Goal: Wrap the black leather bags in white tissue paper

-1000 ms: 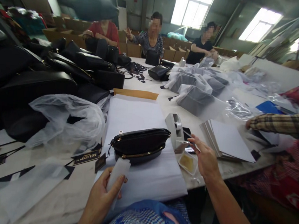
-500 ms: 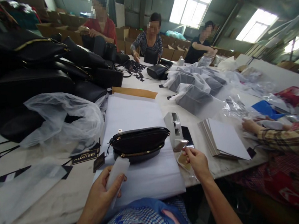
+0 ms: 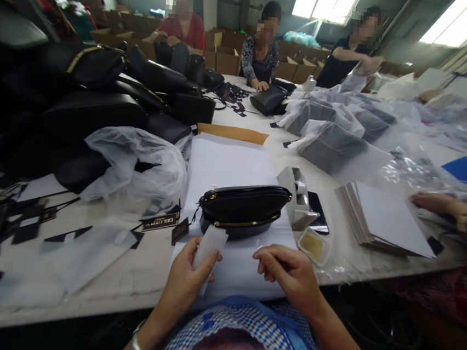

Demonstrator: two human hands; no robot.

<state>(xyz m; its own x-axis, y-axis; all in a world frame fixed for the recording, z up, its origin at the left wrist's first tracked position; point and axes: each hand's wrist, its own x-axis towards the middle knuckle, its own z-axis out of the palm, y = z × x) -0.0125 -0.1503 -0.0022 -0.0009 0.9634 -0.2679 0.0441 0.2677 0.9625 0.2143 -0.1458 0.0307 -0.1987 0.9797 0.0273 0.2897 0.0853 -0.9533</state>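
Observation:
My left hand (image 3: 193,267) is wrapped round a folded piece of white translucent sheet (image 3: 211,245), just in front of a black bag (image 3: 244,209) with gold zips. That bag lies on a stack of white paper (image 3: 235,161), and a black tag (image 3: 180,230) hangs from its left end. Over the paper's right part, my right hand (image 3: 286,268) has its fingertips pinched together, with a small clear piece at them, probably tape. A tape dispenser (image 3: 296,197) stands right of the bag, beside a phone (image 3: 318,213).
Black bags (image 3: 94,112) are piled at the left behind a crumpled clear bag (image 3: 139,166). Grey boards (image 3: 390,217) and a small tray (image 3: 313,246) lie at the right. Wrapped bags (image 3: 331,146) stand beyond. Three people work across the table; another person's hand (image 3: 433,202) reaches in at right.
My right hand has moved left from the tape dispenser to over the white paper, near my left hand. The view has turned left. The middle person across the table now touches a black bag.

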